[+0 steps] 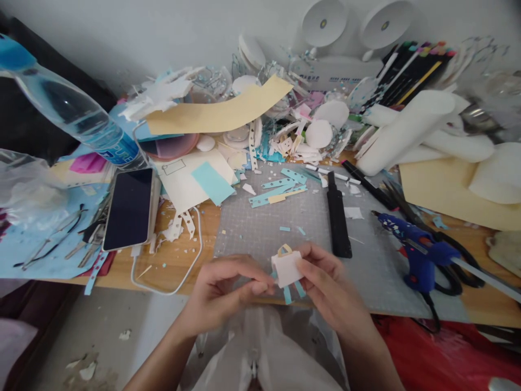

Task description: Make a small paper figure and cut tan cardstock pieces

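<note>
A small white paper piece (286, 267) with light-blue strips hanging from its lower edge and a tan loop on top is held between both hands over the near edge of the grey cutting mat (260, 228). My left hand (222, 290) pinches its left side with fingers curled. My right hand (325, 279) grips its right side with thumb and fingers.
A black craft knife (337, 217) lies on the mat, a blue glue gun (415, 250) and scissors (448, 255) to the right. A phone (128, 209) and water bottle (69, 111) sit left. Paper scraps, foam rolls (407, 130) and markers crowd the back.
</note>
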Action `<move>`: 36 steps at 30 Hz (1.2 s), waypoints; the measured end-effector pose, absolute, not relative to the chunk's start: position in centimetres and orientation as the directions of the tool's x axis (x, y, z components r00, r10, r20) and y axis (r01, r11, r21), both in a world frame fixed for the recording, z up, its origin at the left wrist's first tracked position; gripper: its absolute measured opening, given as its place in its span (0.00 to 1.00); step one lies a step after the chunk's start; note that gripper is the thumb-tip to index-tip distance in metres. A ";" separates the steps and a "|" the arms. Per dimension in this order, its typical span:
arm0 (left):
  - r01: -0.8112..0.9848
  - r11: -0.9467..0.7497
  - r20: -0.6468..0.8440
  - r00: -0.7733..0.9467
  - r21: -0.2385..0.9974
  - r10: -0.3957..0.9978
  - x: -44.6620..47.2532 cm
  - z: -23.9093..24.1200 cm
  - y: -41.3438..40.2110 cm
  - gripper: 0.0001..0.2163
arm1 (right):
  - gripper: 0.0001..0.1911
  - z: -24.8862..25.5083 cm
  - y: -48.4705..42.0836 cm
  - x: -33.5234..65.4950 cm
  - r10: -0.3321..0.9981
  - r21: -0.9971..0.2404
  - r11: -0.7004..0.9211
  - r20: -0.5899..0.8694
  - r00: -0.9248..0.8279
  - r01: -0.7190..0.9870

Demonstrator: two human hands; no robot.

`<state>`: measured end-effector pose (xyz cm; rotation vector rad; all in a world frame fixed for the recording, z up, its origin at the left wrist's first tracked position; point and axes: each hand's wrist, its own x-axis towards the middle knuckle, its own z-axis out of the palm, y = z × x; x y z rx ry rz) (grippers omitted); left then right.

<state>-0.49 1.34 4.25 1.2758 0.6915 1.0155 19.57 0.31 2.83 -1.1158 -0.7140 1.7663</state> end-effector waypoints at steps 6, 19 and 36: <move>-0.224 -0.046 0.133 0.389 0.974 0.912 -0.5 4.2 1.3 0.07 | 0.15 2.7 0.1 19.7 0.911 -0.839 -0.413 -0.370 -0.183 -0.356; -0.224 -0.043 0.125 0.368 0.974 0.921 -0.5 4.1 1.8 0.06 | 0.15 2.6 0.4 19.5 0.934 -0.877 -0.357 -0.332 -0.131 -0.322; -0.138 0.112 -0.086 0.178 0.984 0.980 0.3 3.6 2.5 0.06 | 0.09 2.7 0.3 18.8 0.984 -0.977 -0.147 -0.161 0.080 -0.154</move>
